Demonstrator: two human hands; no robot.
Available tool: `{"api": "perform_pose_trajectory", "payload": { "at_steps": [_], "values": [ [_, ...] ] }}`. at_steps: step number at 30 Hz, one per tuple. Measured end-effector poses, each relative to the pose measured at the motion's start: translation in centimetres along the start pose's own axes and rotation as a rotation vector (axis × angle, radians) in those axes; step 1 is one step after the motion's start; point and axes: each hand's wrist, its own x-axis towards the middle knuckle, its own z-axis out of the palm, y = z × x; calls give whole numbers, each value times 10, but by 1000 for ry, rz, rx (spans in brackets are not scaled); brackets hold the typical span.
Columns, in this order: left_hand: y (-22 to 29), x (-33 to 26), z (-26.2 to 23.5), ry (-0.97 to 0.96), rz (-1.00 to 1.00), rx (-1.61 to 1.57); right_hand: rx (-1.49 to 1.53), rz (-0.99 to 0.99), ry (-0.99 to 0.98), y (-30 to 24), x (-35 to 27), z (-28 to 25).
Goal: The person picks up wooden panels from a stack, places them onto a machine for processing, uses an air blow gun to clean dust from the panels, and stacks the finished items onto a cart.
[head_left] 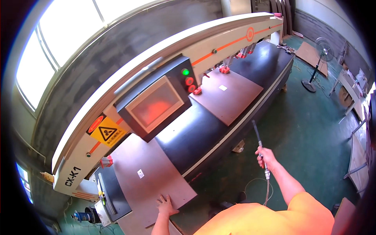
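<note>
My left hand (167,206) lies with spread fingers on a brown board (147,158) at the near end of a long machine bed. A small white label (140,173) sits on that board. Out to the right, over the floor, my right hand (267,157) is wrapped round what looks like an air blow gun (256,132). Its long dark nozzle points up and away, and a thin hose (267,188) hangs from its lower end. Farther along the bed lies a second brown board (235,98), also bearing a white label.
Above the bed runs a long pale machine beam (231,39) with a control box (152,103) and red clamps (224,69) underneath. A standing fan (313,74) and a workbench (349,90) are at the right. A loose cable (250,182) trails near the hose.
</note>
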Motion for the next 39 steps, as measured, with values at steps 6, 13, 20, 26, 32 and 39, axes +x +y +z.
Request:
{"api": "perform_pose_trajectory", "payload": {
  "at_steps": [6,13,20,26,32,39],
  "values": [
    [11,10,-3,22,64,17,-327,108,-238,18,-39,-30],
    [20,0,-14,30,47,-19,-76,65,-37,16,-39,-93],
    [18,2,-10,41,32,-32,-82,81,-105,20,-42,-85],
    [18,3,-10,39,18,-33,-104,56,-119,20,-34,-67],
    [18,1,-12,39,18,-18,-107,2,-103,18,-28,-54],
    [21,2,-13,54,30,-27,-194,11,-160,22,-26,-41]
  ]
}}
